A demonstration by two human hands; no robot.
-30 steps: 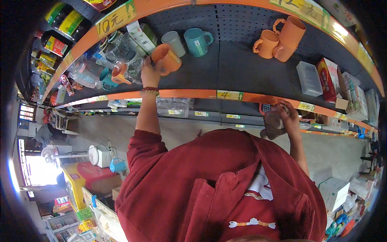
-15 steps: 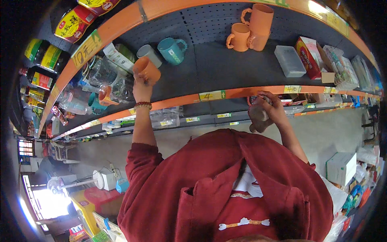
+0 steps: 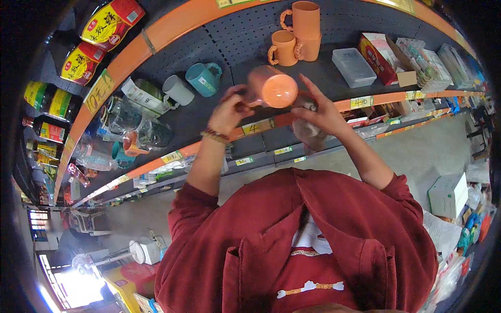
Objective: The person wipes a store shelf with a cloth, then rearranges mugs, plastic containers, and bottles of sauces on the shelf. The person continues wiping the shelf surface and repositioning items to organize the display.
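Note:
My left hand (image 3: 227,113) is closed on the handle side of an orange mug (image 3: 280,91), held tilted above the shelf's front edge with its round end toward me. Just right of the mug, my right hand (image 3: 324,113) holds a crumpled greyish cloth (image 3: 309,133), blurred by motion; its thumb and fingers are partly spread beside the mug. Farther back on the dark shelf (image 3: 237,65) stand a small orange mug (image 3: 284,48) and stacked orange mugs (image 3: 307,26). A teal mug (image 3: 203,80) and a white mug (image 3: 178,90) are at the left.
A clear plastic box (image 3: 354,68), a red carton (image 3: 380,58) and packaged goods (image 3: 425,65) sit at the shelf's right. Plastic-wrapped glassware (image 3: 128,117) crowds the left end. An orange price rail (image 3: 339,106) edges the shelf. Behind me on the floor is a white box (image 3: 449,194).
My left hand has carried the orange mug rightward from beside the white mug and tipped it. My right hand has moved left and up with the cloth, close to the mug.

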